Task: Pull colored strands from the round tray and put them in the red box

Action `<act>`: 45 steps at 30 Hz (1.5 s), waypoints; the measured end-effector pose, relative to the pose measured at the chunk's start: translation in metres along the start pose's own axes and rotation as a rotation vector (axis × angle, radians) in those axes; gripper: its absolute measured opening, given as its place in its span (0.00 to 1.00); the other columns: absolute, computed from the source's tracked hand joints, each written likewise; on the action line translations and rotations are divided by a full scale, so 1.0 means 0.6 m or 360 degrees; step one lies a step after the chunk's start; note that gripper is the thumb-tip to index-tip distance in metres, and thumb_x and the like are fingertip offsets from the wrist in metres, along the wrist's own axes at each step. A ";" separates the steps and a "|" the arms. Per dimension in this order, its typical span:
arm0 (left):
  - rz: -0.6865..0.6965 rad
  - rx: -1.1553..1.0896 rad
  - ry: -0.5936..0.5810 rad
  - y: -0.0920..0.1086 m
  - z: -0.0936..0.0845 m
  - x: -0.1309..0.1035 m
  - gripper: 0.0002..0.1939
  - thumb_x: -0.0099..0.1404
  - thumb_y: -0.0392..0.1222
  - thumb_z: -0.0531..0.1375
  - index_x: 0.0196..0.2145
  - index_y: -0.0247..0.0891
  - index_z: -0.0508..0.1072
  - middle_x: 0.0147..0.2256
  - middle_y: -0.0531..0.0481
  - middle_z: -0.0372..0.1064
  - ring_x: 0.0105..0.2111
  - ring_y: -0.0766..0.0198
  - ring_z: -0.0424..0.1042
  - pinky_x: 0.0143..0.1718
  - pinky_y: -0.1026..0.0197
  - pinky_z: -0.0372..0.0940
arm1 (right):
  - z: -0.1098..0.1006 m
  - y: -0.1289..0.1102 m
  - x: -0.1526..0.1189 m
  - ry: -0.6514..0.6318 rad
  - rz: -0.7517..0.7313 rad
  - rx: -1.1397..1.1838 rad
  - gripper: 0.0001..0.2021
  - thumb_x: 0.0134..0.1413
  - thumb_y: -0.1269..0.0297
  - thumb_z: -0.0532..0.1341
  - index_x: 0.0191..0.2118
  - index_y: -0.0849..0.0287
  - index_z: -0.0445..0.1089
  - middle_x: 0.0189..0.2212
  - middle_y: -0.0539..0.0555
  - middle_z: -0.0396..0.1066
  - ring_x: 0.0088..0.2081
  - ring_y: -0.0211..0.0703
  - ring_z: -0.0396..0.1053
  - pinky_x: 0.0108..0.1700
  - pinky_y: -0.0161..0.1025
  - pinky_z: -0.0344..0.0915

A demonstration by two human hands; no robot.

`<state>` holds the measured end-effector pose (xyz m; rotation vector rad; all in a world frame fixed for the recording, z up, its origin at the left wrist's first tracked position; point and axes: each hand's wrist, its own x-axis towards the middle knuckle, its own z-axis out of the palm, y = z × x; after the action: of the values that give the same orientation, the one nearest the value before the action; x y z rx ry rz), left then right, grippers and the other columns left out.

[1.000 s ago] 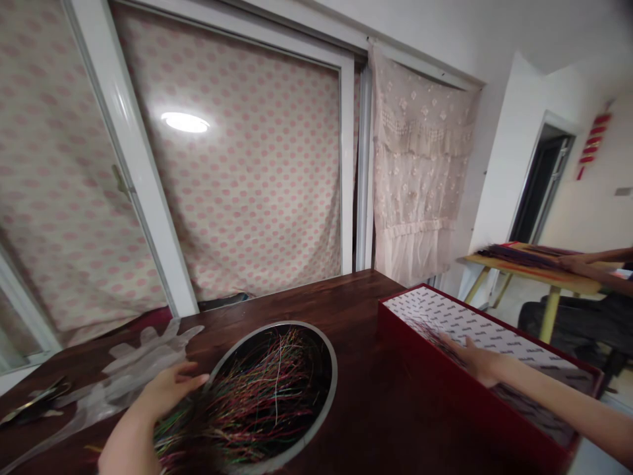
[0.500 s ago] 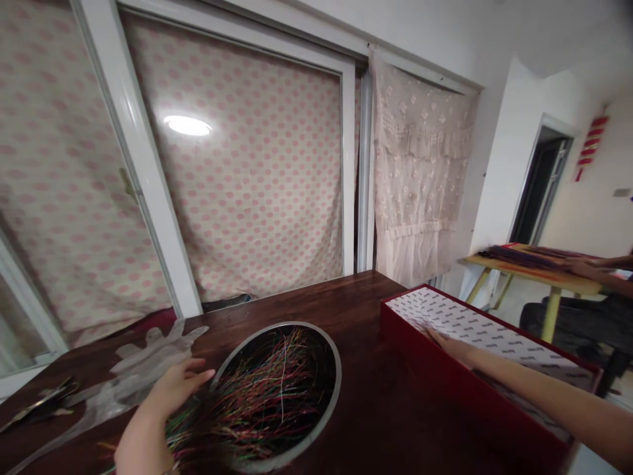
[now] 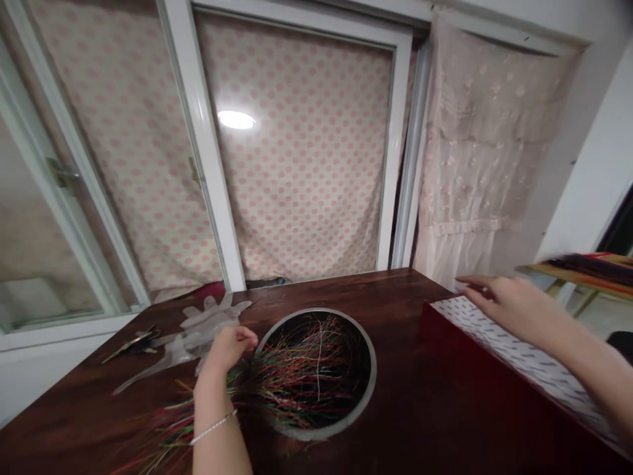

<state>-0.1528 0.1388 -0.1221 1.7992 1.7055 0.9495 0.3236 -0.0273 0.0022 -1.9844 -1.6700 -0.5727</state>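
Note:
My left hand [image 3: 232,346] is at the left rim of a round, grey-rimmed black dish or recess [image 3: 372,379] in the tabletop. Its fingers are curled together; I cannot make out anything between them. A bundle of thin, many-coloured wire-like strands [image 3: 304,376] lies across the dish, spilling over the left rim and under my left forearm. One white strand crosses the top. My right hand [image 3: 514,307], slightly blurred, is raised above the far end of a long red box [image 3: 459,349] with a white printed lining. Its fingers stretch leftward with nothing visible in them.
A clear plastic glove [image 3: 198,330] lies flat on the dark wooden table [image 3: 395,290], left of the dish. Scissors or similar metal tools [image 3: 136,343] lie farther left. Behind stand sliding doors with dotted curtains. Another table [image 3: 593,267] bearing dark strands is at the far right.
My right hand has lifted out of the red box and is now above its far end. My left hand's fingers have curled in. The view has turned left.

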 end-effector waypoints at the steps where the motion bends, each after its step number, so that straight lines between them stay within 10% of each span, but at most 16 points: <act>1: 0.0019 -0.0019 -0.0041 0.001 -0.001 0.000 0.05 0.45 0.40 0.61 0.19 0.37 0.75 0.20 0.47 0.74 0.25 0.56 0.74 0.28 0.62 0.66 | -0.004 -0.039 -0.002 -0.0088 -0.0072 0.0104 0.13 0.57 0.57 0.54 0.41 0.52 0.74 0.30 0.55 0.77 0.28 0.46 0.73 0.31 0.38 0.63; 8: 0.0102 -0.0076 -0.0056 0.010 -0.010 -0.002 0.08 0.44 0.43 0.62 0.21 0.35 0.76 0.23 0.45 0.75 0.28 0.53 0.74 0.32 0.60 0.64 | 0.115 -0.272 -0.002 -0.0577 -0.0342 0.0809 0.10 0.54 0.64 0.57 0.38 0.54 0.76 0.34 0.53 0.76 0.36 0.45 0.72 0.40 0.38 0.64; 13: 0.0104 -0.0135 0.0024 0.008 -0.010 -0.004 0.08 0.44 0.43 0.62 0.22 0.35 0.76 0.25 0.46 0.76 0.30 0.53 0.74 0.34 0.59 0.64 | 0.245 -0.331 0.003 -0.0646 -0.0301 0.0909 0.13 0.47 0.72 0.61 0.41 0.57 0.75 0.40 0.54 0.75 0.40 0.44 0.71 0.44 0.37 0.64; 18: 0.0120 -0.0262 0.0040 0.009 -0.006 -0.003 0.07 0.44 0.41 0.61 0.21 0.35 0.74 0.24 0.47 0.76 0.29 0.55 0.75 0.34 0.60 0.65 | 0.299 -0.347 0.005 -0.0688 -0.0260 0.1044 0.09 0.45 0.71 0.62 0.34 0.60 0.77 0.33 0.55 0.77 0.37 0.45 0.73 0.41 0.36 0.67; 38: 0.0431 -0.0206 0.0302 0.138 -0.010 -0.043 0.08 0.56 0.45 0.58 0.28 0.38 0.66 0.26 0.49 0.75 0.31 0.60 0.75 0.34 0.62 0.65 | 0.264 -0.313 0.025 -0.0797 -0.0215 0.1215 0.08 0.44 0.72 0.63 0.34 0.59 0.76 0.33 0.54 0.76 0.38 0.42 0.73 0.41 0.35 0.66; 45: 0.0228 0.0085 0.0169 0.107 -0.002 -0.028 0.06 0.49 0.35 0.57 0.26 0.36 0.74 0.26 0.45 0.75 0.30 0.55 0.74 0.33 0.59 0.63 | 0.262 -0.291 0.021 -0.1013 -0.0162 0.1124 0.09 0.38 0.77 0.66 0.31 0.62 0.74 0.30 0.55 0.75 0.33 0.41 0.73 0.37 0.33 0.66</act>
<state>-0.1116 0.1153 -0.0759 1.9594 1.6975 1.0862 0.1554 0.1022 -0.0993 -1.6135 -1.9535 0.6274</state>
